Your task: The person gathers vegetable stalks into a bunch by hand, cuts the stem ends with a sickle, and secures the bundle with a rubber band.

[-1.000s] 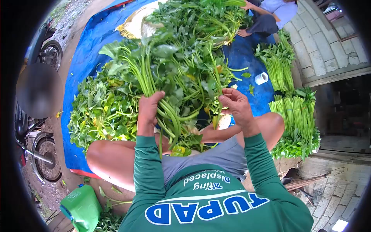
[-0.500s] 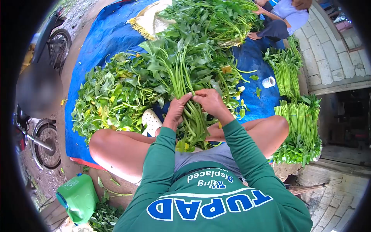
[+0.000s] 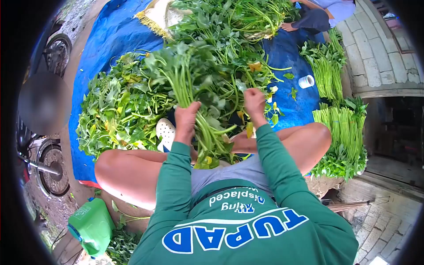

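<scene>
My left hand [image 3: 186, 118] is closed round the stems of a bunch of leafy greens [image 3: 183, 84] that look like water spinach. The bunch's leaves point away from me, while its cut stems spread toward my lap. To the right, apart from the bunch, my right hand [image 3: 255, 105] is curled into a fist. What it holds, if anything, is hidden. Beyond both hands lies a large heap of loose greens [image 3: 229, 48], and more yellowing leaves [image 3: 123, 106] are piled to the left.
A blue tarp [image 3: 110, 39] lies under the greens. On the right are a white roll [image 3: 306, 81] and tied bundles of greens [image 3: 340, 137]. A green jug [image 3: 92, 225] stands lower left, near a motorcycle [image 3: 51, 165]. Another person [image 3: 309, 17] sits at the far right.
My hands were together at the stems and are now apart. The left hand has shifted left with the bunch; the right has let go of it and moved right.
</scene>
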The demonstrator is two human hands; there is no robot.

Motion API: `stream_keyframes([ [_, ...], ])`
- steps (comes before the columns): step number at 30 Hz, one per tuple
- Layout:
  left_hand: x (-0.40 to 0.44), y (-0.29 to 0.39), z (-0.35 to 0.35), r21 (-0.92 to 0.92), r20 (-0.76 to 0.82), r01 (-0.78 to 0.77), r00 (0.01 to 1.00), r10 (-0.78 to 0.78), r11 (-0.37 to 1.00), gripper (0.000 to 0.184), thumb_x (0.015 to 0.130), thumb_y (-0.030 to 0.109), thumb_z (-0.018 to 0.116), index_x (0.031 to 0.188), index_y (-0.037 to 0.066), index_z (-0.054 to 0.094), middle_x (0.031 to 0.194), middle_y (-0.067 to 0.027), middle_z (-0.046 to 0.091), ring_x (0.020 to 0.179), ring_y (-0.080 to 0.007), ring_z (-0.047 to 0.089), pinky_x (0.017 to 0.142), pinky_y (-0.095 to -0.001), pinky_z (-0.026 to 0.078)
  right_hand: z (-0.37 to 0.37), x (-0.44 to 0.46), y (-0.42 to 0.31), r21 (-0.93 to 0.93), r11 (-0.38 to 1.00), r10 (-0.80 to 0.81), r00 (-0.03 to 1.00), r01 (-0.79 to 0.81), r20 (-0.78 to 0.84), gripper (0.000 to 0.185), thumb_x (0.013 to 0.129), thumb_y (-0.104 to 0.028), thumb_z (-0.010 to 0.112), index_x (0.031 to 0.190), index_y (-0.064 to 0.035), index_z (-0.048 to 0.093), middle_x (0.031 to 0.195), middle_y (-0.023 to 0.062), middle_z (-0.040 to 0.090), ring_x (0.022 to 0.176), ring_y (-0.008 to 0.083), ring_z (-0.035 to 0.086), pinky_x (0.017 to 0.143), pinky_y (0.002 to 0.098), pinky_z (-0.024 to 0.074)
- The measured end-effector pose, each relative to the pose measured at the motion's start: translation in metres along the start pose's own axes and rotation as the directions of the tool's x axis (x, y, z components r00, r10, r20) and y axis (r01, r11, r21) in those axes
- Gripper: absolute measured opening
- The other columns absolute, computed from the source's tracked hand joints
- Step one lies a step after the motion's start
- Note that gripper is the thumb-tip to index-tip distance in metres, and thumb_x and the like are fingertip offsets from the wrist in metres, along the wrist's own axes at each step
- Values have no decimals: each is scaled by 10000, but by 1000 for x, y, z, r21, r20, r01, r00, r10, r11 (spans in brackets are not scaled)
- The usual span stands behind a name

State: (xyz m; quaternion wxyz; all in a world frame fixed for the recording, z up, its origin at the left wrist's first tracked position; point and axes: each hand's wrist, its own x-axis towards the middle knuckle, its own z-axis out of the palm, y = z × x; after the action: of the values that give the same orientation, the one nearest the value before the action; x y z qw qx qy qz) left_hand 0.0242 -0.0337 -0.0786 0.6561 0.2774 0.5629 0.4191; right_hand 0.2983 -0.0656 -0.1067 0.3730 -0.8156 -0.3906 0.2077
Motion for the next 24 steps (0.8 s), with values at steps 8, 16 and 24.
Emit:
stream_keyframes([
  [8,-6,39,-2,-26,51,42,998,-41,999,266,880,99,826,1091,-28,725,929,-53,736,777,-152,672,721,-325,545,-8,60,48,-438,899,9,1000,0,18,316,909,-270,722,1089,-19,790,1030,227,791,949,389,767,853,477,588],
  [16,-1,39,0,5,76,81,994,-81,997,232,876,123,829,1036,-11,729,878,-49,723,720,-147,662,664,-322,530,-123,61,-92,538,826,94,982,-168,164,267,1013,-284,771,1126,-42,764,788,3,633,641,84,564,526,262,457],
  [24,-7,38,6,-22,130,104,986,-100,994,192,891,142,834,1004,17,743,841,-22,706,686,-126,633,635,-317,505,-135,15,-71,720,569,264,918,-397,298,284,1069,-277,685,1177,-15,703,840,11,570,642,120,537,527,289,457],
])
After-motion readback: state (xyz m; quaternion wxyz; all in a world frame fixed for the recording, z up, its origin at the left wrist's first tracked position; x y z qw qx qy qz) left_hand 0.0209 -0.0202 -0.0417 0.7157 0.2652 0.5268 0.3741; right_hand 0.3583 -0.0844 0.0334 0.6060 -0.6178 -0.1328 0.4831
